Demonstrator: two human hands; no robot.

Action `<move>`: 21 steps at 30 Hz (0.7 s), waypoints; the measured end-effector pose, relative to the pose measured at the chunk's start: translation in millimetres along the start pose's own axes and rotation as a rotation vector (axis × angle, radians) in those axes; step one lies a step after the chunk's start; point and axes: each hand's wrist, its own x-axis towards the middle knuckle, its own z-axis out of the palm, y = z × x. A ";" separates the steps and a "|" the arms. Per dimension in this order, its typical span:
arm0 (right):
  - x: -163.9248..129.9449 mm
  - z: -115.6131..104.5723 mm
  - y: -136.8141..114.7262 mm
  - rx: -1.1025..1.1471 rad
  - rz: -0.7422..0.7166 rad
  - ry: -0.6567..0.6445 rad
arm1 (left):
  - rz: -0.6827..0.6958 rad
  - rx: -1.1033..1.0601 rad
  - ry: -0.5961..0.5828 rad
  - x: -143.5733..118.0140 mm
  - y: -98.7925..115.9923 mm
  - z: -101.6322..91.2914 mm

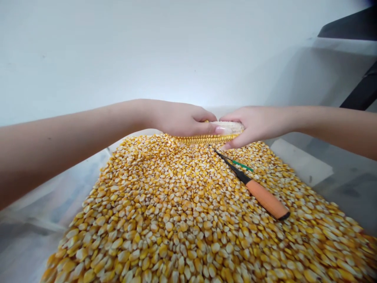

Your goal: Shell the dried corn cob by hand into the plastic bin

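A partly shelled corn cob (206,138) lies sideways across the far end of a broad bed of loose corn kernels (176,204). Rows of yellow kernels line its near side, while a bare white strip shows on top. My left hand (184,120) is closed over the cob's left part, its thumb pressing on the bare strip. Around the right end, my right hand (250,124) is wrapped with the thumb below. Just nearer than the hands, a tool with an orange handle and a thin dark shaft (266,198) rests on the kernels.
A narrow green strip (243,165) lies beside the tool's shaft. Behind the kernels rises a pale wall (132,51). A flat whitish piece (302,161) is on the right, and a dark object (350,25) juts in at the upper right.
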 end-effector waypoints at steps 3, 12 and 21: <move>-0.2 0.4 -0.1 -0.004 -0.009 0.046 | -0.035 -0.018 0.051 1.2 -3.1 0.1; 0.6 3.8 -1.0 0.045 0.050 -0.023 | 0.035 0.110 0.106 0.6 -2.9 2.2; -2.0 5.8 -7.8 0.183 0.071 -0.079 | -0.028 0.216 0.078 0.5 8.2 2.0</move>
